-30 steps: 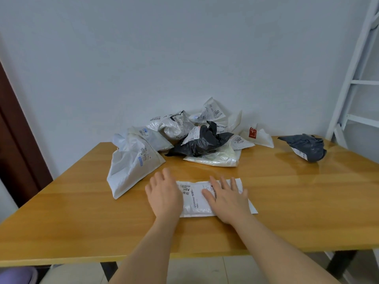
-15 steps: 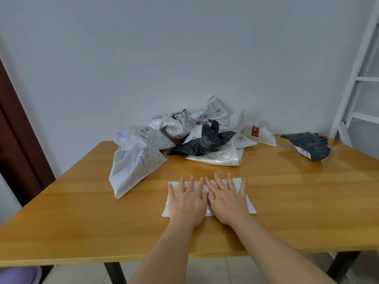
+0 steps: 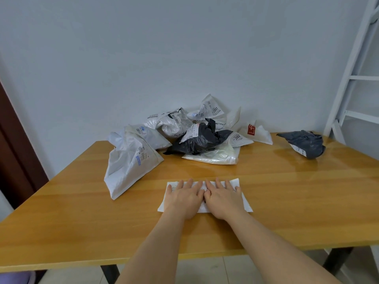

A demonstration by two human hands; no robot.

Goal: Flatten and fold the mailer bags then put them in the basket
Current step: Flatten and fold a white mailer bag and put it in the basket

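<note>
A small white mailer bag [image 3: 246,202] lies flat on the wooden table [image 3: 287,193] in front of me. My left hand [image 3: 183,198] and my right hand [image 3: 222,198] lie side by side on it, palms down, fingers straight, pressing it flat. Only the bag's edges show around my hands. At the back of the table sits a heap of crumpled mailers: a large white one [image 3: 131,162] at the left, a black one [image 3: 200,138] in the middle, a pale one [image 3: 215,156] under it. No basket is in view.
A dark grey crumpled mailer [image 3: 305,142] lies alone at the table's far right. A white ladder frame [image 3: 352,78] stands at the right against the wall. A dark door edge [image 3: 12,144] is at the left. A purple object [image 3: 16,277] shows below the table's left corner.
My left hand slid right along the bag until it met my right hand at the middle. Both hands now press the bag together; the bag lies flatter.
</note>
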